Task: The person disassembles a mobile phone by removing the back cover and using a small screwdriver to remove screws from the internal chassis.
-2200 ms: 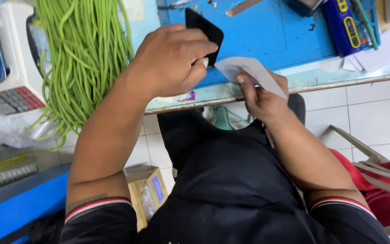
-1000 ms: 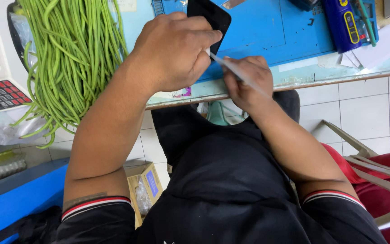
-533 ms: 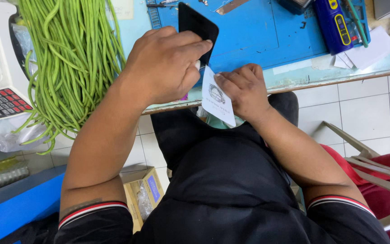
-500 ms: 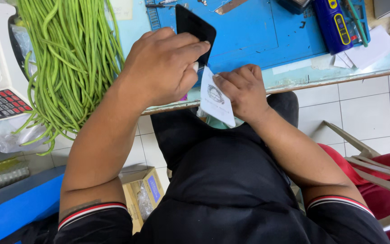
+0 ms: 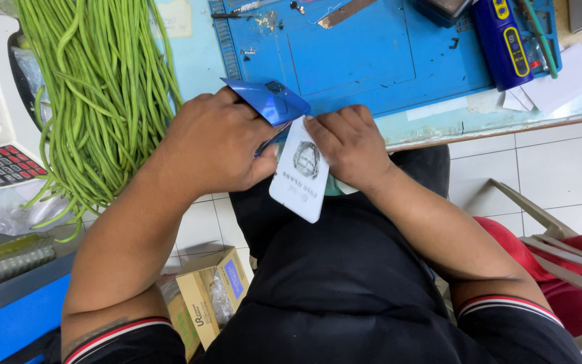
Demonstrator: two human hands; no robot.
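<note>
Together, left hand grips a glossy blue phone; right hand fingers pinch a flat white rounded card beside stringy green beans.

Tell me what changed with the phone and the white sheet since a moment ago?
The left hand has tipped the phone, so its face now shines blue instead of looking black. The right hand has brought the white sheet down from the bench edge toward the lap, printed side up, beside the phone. Both hands keep their hold. The green beans and blue mat stayed put.
</note>
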